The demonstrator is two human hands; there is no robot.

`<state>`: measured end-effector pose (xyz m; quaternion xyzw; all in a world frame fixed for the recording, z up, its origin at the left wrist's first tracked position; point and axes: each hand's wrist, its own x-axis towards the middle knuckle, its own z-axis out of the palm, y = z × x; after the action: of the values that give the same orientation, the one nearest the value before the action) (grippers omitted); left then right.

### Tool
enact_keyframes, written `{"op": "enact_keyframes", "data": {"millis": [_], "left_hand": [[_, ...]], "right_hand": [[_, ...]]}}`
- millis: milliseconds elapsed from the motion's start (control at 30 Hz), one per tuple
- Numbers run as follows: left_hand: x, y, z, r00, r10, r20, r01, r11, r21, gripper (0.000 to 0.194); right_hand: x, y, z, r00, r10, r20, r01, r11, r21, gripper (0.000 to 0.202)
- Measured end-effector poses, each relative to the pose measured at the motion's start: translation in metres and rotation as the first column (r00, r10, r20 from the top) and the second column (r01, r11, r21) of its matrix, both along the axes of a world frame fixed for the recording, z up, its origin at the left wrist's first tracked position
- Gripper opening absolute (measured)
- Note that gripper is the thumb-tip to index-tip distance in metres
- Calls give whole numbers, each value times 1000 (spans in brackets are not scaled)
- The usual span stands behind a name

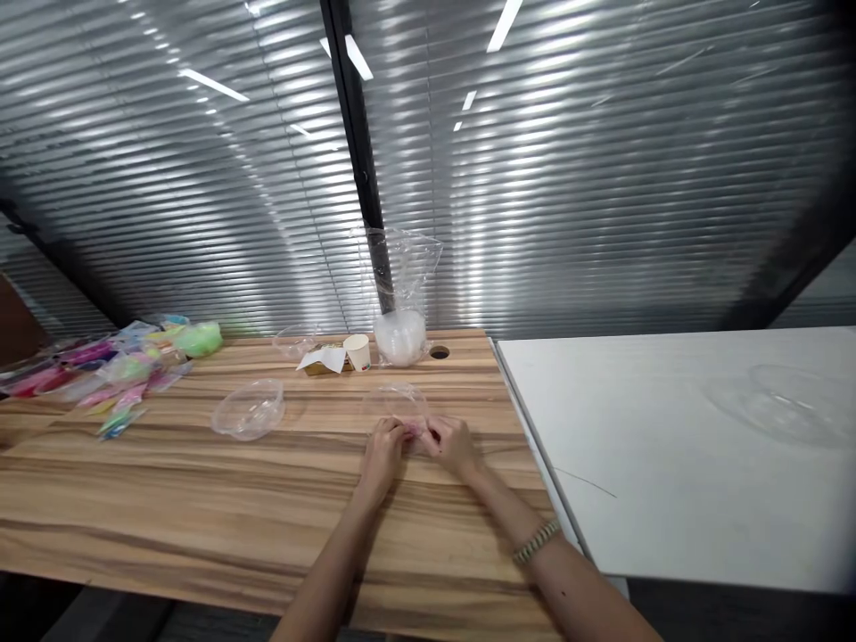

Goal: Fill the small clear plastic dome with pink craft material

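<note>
Two hands meet near the middle of the wooden worktop (201,499). The left hand (384,450) and the right hand (453,443) both pinch a small pink piece (415,431) between their fingers. A clear lid (396,399) lies at 12 o'clock from them, touching. A clear bowl (249,409) sits at 9 o'clock, well apart.

Between my left hand (386,443) and my right hand (452,443) I pinch a small pinkish piece (415,431), too small and blurred to tell more. It sits low over the wooden tabletop (201,499), nearer its right edge. Just behind it a clear plastic bowl (396,401) rests upright, touching my fingertips.
</note>
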<state>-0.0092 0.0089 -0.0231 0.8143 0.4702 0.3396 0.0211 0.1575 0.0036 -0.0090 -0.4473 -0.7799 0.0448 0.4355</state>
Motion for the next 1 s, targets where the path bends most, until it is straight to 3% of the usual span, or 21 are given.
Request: {"op": "enact_keyframes", "data": {"millis": [367, 533, 767, 1000], "left_hand": [[-4, -2, 5, 999, 46, 0, -46, 998, -46, 20], [-8, 0, -2, 998, 26, 49, -28, 999, 41, 23], [-12, 3, -9, 979, 25, 202, -56, 987, 149, 29], [-13, 6, -9, 976, 38, 213, -80, 978, 192, 25]], "right_hand": [[-6, -2, -1, 998, 49, -31, -48, 998, 50, 20], [-7, -1, 1, 991, 83, -105, -74, 994, 84, 21], [-7, 1, 0, 994, 71, -79, -64, 994, 83, 22], [-5, 1, 3, 996, 63, -70, -57, 994, 89, 22]]}}
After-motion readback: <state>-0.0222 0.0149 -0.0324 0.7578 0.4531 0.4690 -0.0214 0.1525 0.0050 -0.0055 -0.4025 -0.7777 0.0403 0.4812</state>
